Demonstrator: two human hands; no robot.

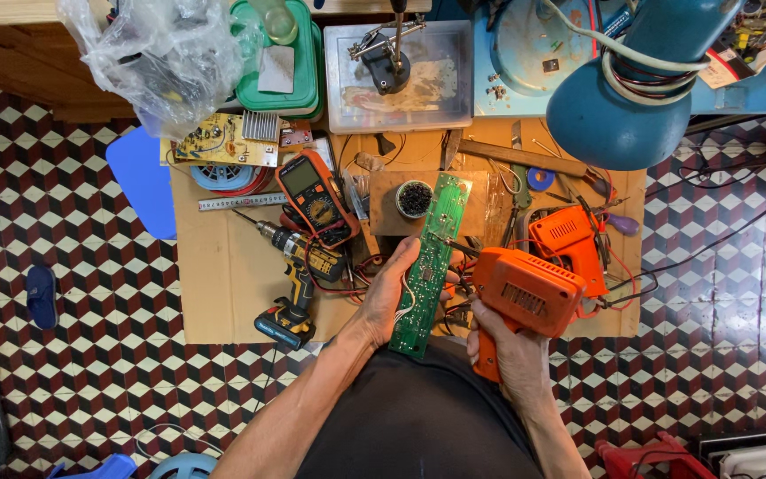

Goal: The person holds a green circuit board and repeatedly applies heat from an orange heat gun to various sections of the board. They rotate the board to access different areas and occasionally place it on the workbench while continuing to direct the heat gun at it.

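Circuit board (430, 266) hides our left hand's (389, 293) fingertips, gripped from beneath; our right hand (511, 350) is wrapped around the orange soldering gun (520, 297), its tip hard to see.

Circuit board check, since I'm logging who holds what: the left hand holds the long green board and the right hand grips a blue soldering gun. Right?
Not quite. The head view shows the soldering gun in the right hand is orange, not blue. The left hand does hold the long green circuit board.
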